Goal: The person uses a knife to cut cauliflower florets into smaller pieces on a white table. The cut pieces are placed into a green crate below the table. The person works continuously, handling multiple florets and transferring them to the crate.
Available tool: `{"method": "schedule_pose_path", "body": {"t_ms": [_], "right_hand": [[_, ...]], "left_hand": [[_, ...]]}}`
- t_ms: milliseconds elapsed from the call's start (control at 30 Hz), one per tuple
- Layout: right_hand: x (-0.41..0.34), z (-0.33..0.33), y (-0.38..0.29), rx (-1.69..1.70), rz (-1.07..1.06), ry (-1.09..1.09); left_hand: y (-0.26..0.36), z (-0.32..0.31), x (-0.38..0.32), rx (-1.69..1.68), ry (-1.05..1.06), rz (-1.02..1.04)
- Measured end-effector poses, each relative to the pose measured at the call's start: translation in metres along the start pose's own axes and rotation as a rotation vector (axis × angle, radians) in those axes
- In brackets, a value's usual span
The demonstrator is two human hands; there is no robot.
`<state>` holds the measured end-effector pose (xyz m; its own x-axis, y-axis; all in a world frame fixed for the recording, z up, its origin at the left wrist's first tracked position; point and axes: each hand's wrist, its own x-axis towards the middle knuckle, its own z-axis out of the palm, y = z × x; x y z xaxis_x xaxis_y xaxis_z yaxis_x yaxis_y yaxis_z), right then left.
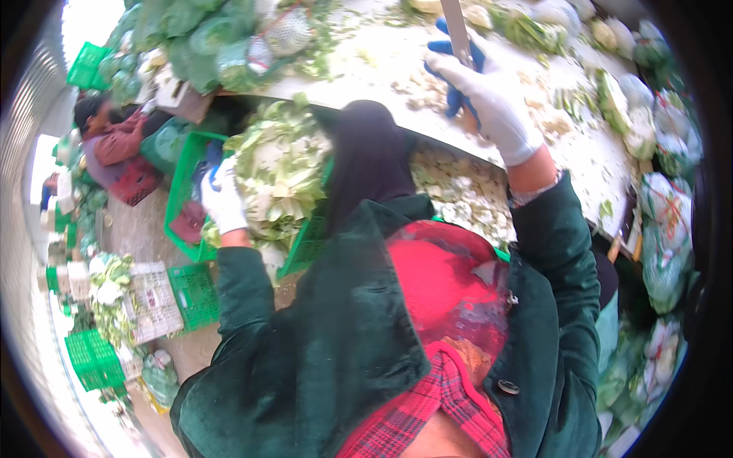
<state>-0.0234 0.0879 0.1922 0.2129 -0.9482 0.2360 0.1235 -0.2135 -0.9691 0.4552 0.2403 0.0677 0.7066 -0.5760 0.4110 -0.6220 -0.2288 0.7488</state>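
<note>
My right hand (487, 91), in a white and blue work glove, is raised over the white table and grips a knife (456, 26) whose blade points away from me. Below it on the table (366, 86) lie cut cauliflower florets (424, 86) and scraps. In a matching glove, my left hand (224, 197) is at a green plastic crate (192, 246), beside a heap of cauliflower leaves (278, 172). Its fingers are partly hidden, so whether it holds anything is unclear. More florets (464, 194) fill a container under the table's edge, by my lap.
A person (117, 143) sits at the left. Netted cauliflowers (286, 31) and green bags (189, 34) are piled at the table's far left; more netted heads (667, 200) line its right side. A white crate (153, 303) and green crates (194, 297) stand on the floor at left.
</note>
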Motion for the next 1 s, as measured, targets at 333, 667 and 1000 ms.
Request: {"method": "schedule_pose_path", "body": {"t_ms": [333,667,1000], "right_hand": [[-0.099,-0.252,0.016,0.132,0.104,0.75],[-0.184,-0.33,0.073,0.238,0.353,0.952],[-0.21,-0.368,0.106,-0.148,0.587,0.913]], "left_hand": [[0.027,0.061,-0.005,1.292,-0.522,0.202],[0.243,0.217,-0.089,0.086,-0.619,1.006],[0.252,0.274,-0.251,-0.191,-1.335,1.39]]}}
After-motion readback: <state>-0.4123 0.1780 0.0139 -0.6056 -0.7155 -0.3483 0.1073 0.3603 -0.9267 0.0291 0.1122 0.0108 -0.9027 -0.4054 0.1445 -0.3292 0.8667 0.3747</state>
